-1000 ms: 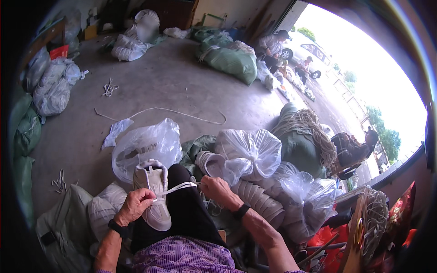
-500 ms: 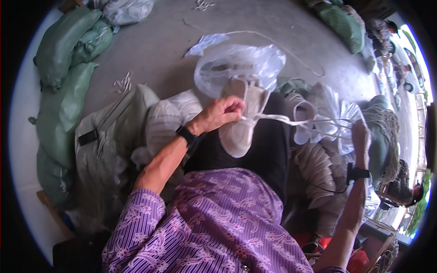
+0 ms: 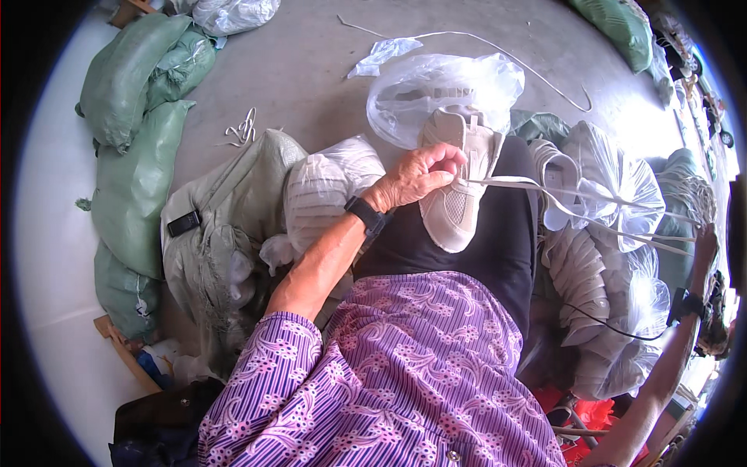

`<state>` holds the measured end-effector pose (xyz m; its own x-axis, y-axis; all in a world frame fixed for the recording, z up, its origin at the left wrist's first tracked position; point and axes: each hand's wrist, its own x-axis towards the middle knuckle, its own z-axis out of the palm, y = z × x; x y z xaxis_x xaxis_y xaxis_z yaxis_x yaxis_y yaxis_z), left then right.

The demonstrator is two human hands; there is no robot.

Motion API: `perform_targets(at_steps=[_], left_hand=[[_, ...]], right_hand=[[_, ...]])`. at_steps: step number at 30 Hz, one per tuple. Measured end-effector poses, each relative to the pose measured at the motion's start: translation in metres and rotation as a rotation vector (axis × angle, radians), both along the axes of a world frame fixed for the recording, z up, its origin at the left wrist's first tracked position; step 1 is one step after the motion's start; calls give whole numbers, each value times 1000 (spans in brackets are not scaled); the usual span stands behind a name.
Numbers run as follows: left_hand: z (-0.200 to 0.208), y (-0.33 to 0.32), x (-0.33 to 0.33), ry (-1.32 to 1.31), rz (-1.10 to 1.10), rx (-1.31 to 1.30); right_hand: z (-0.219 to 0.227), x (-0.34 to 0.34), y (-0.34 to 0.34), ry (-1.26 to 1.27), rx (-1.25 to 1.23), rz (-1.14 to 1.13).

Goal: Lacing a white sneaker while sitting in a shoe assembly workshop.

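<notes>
A beige mesh sneaker (image 3: 453,210) rests on my dark-trousered thigh, its toe pointing toward me. White shoelaces (image 3: 513,181) come out of its lower eyelets and stretch to the right. My left hand (image 3: 420,175) is pinched at the left side of the lacing; whatever its fingertips grip, probably lace, is too small to make out. Far off to the right, my right hand (image 3: 706,243) pulls the laces out in separate strands, its fingers closed round them and partly lost at the picture's dim rim. Each wrist wears a dark band.
Wrapped stacks of pale shoes stand at my left (image 3: 323,187) and right (image 3: 576,280). A clear plastic bag (image 3: 498,78) lies beyond the sneaker. Full green sacks (image 3: 148,187) line the left wall. A loose lace (image 3: 459,35) and a plastic scrap (image 3: 385,54) lie on the floor.
My right hand has moved farther right, drawing the laces out longer. My left hand stays at the sneaker's lacing. The whole view has shifted, so the scene sits farther right.
</notes>
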<state>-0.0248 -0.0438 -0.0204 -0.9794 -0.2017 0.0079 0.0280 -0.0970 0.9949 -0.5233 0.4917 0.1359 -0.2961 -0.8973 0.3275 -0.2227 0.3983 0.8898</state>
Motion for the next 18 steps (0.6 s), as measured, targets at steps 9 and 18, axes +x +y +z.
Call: perform_targets(at_steps=[9,18], left_hand=[[41,5,-12,116,137,-639],[203,25,-61,68,-382,-46]], right_hand=[[143,17,-124,-562,-396,-127],[244,245,-321,-1004,-689,368]])
